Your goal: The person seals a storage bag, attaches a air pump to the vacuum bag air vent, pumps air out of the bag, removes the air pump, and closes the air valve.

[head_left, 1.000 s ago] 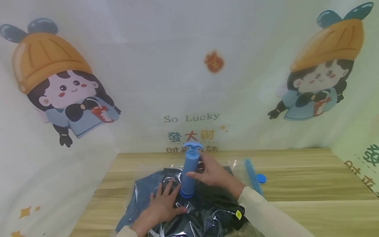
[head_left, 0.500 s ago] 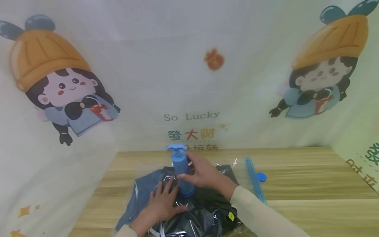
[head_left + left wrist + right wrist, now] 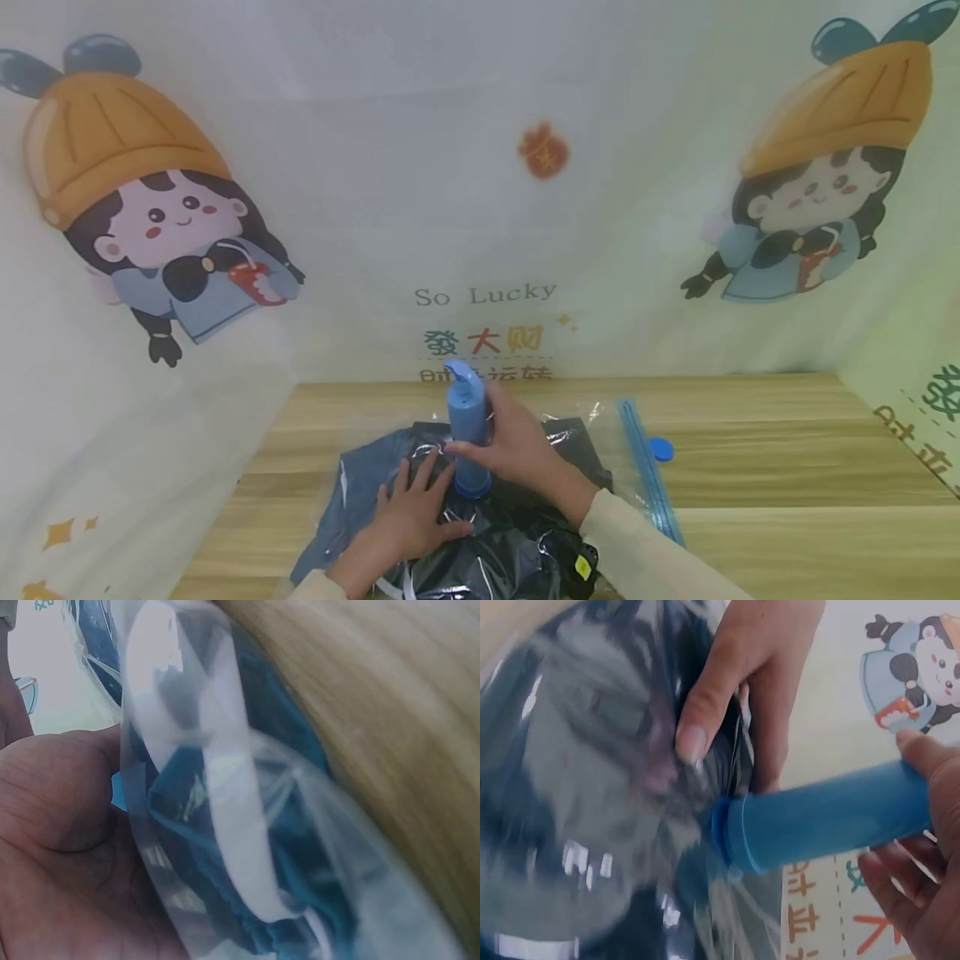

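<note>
A blue hand pump (image 3: 469, 429) stands nearly upright on a clear plastic vacuum bag (image 3: 495, 562) filled with dark clothing. My right hand (image 3: 517, 442) holds the pump's barrel, thumb on the near side. In the right wrist view, the pump (image 3: 832, 814) meets the bag at its base, and the right hand (image 3: 934, 855) curls about the upper barrel. My left hand (image 3: 412, 512) lies spread on the bag, left of the pump's base. The left wrist view has the left palm (image 3: 60, 825) beside the clear film (image 3: 300, 795), with dark cloth and a white strip inside.
Along the bag's right edge runs a blue zip strip (image 3: 648, 467). A round blue cap (image 3: 661, 449) lies just beyond it on the wooden table (image 3: 787, 450). A printed cloth backdrop (image 3: 360, 208) rises behind the table.
The pump's top swung left, then came partly back toward upright, with my right hand around it. Its handle has turned and now looks narrower. The left hand has stayed in place.
</note>
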A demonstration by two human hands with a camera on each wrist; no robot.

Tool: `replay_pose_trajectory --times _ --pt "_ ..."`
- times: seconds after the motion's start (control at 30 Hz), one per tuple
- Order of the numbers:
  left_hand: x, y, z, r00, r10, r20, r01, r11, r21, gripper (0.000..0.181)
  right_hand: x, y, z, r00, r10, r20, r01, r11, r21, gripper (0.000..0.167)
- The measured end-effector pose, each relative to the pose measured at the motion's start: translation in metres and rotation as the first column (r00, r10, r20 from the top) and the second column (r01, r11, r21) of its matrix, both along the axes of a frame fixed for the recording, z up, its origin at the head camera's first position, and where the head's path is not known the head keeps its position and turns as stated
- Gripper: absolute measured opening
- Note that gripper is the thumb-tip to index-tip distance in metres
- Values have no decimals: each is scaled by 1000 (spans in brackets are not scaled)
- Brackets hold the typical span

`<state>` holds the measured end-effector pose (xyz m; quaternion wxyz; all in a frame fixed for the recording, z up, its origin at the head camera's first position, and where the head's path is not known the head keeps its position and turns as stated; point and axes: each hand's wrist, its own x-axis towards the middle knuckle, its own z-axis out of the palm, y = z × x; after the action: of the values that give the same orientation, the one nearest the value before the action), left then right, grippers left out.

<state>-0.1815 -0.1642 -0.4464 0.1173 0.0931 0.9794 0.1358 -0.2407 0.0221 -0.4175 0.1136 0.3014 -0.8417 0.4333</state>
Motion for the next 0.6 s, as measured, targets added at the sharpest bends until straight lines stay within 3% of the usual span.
replay_pose_trajectory --times 0.2,0.33,0.47,0.6 --pt "-1 -1 -1 1000 0 12 0 1000 -1 90 0 -13 1 1000 -14 26 14 1000 -13 76" --pt "-2 -1 -1 1000 2 25 -2 1000 -1 89 -3 -11 4 991 70 116 -62 996 -65 77" --pt "-3 1 -1 1000 5 26 -5 1000 1 89 -7 -2 17 941 275 200 -228 946 -229 71" --pt "-3 1 -2 1000 6 13 -6 1000 -13 89 -12 7 34 871 465 158 -400 859 -321 67"
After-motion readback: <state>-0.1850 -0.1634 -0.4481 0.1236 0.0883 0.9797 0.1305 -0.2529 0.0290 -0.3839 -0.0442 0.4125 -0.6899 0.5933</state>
